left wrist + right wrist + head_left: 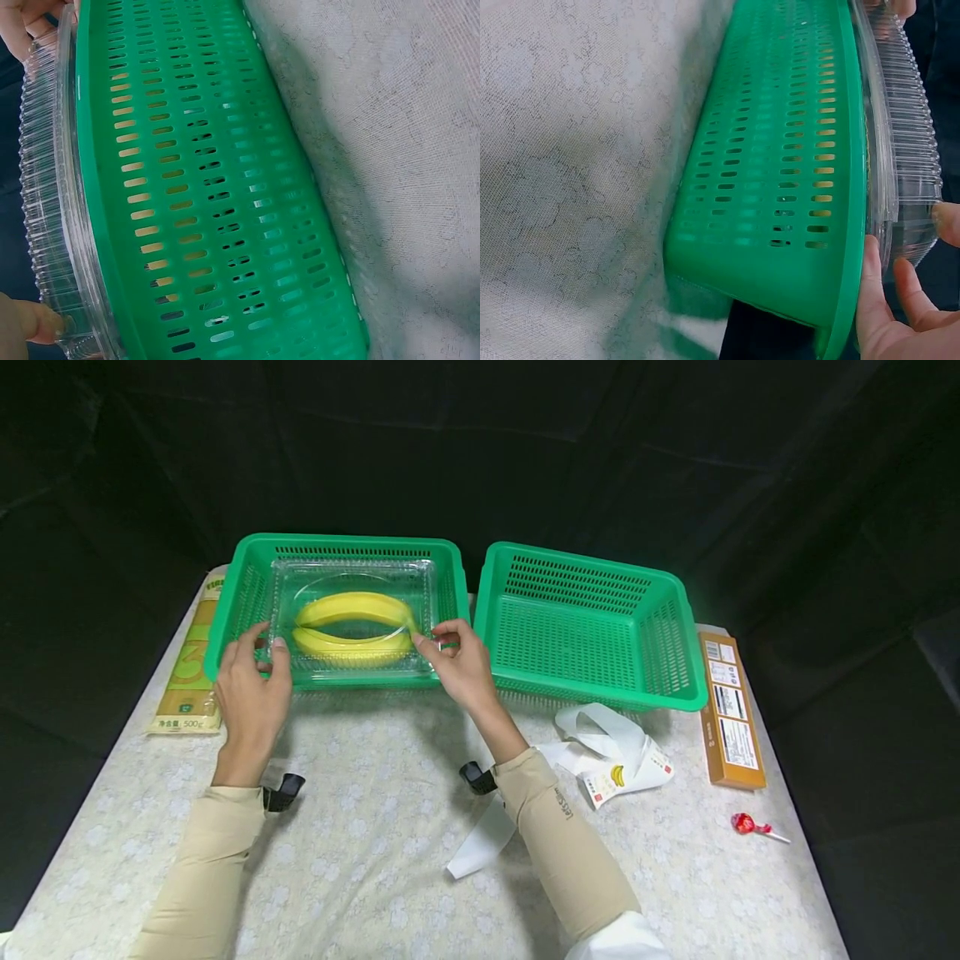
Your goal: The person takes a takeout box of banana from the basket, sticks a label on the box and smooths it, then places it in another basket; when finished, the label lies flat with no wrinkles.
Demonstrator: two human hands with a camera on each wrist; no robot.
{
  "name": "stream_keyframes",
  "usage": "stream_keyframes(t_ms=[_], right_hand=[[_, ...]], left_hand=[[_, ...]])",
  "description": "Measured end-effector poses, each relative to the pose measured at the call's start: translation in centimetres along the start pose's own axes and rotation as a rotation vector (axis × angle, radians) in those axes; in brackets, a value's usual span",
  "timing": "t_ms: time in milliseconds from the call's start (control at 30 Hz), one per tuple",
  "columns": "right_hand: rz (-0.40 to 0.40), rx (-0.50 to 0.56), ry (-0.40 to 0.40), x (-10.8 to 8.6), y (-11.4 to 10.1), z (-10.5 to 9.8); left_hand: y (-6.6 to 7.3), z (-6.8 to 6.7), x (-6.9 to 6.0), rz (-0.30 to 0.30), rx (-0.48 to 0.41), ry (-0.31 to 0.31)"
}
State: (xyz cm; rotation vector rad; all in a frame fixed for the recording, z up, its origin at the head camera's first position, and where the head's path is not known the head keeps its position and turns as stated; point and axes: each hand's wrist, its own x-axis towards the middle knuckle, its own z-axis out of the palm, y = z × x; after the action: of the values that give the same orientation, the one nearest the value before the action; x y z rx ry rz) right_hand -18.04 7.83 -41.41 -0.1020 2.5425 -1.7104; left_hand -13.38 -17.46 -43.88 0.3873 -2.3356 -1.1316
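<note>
A clear plastic box (352, 578) with ribbed sides sits at the rim of the left green basket (225, 627), and yellow bananas (360, 604) show through it. My left hand (251, 693) grips the box's left front corner; its thumb presses the ribbed side in the left wrist view. At the opposite front corner my right hand (465, 668) pinches the box between thumb and fingers. Seen from the right wrist, the clear box (907, 142) stands above the basket rim, and yellow shows through the slots of the basket (780, 112).
Another green basket (570, 643) stands on the right. A yellow-green packet (187, 668) lies left of the baskets. To the right are an orange carton (731, 710) and a red lollipop (744, 823). A white strip with a banana print (618, 777) lies in front of the right basket.
</note>
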Motion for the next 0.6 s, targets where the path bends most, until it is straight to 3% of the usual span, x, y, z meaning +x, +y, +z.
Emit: stream_keyframes(t_ms=[600], right_hand=[[-0.028,0.039,-0.015,-1.2,-1.2,-0.4]], left_hand=[[0.6,-0.9,-0.8,0.029,-0.018,0.032]])
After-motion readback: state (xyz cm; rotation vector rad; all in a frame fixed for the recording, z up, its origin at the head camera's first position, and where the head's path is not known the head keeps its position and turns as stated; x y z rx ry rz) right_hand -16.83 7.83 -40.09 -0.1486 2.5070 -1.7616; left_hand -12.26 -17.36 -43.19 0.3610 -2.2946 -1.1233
